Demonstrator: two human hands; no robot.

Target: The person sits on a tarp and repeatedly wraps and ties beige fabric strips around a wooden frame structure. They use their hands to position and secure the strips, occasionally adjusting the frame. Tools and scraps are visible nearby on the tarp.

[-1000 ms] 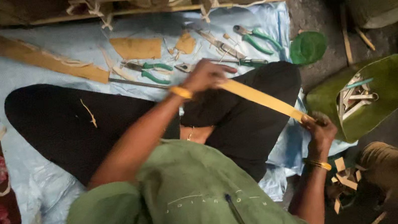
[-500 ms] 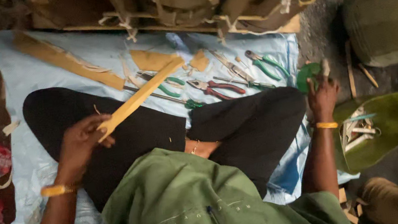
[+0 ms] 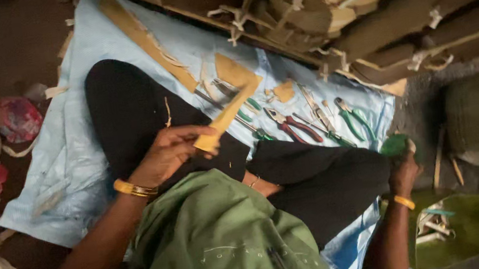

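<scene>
I sit cross-legged in black trousers on a pale blue sheet (image 3: 68, 174). My left hand (image 3: 167, 153), with a gold bangle at the wrist, grips the near end of a flat yellow-tan strip (image 3: 229, 112); the strip slants up and away over my knee. My right hand (image 3: 404, 174) is stretched out to the right. Its fingers rest against the edge of a small round green lid (image 3: 393, 145) at the sheet's corner. Whether the fingers grip the lid is hidden.
Red-handled pliers (image 3: 298, 128) and green-handled pliers (image 3: 354, 117) lie among other tools beyond my legs. A long tan board (image 3: 141, 40) and a tan offcut (image 3: 234, 70) lie on the sheet. A green bowl (image 3: 476, 227) of scraps sits at right; tied wooden frames (image 3: 357, 4) stand behind.
My right hand let go of the strip and reached out to the green lid. My left hand swung the strip from the right side over to the left, above my knee.
</scene>
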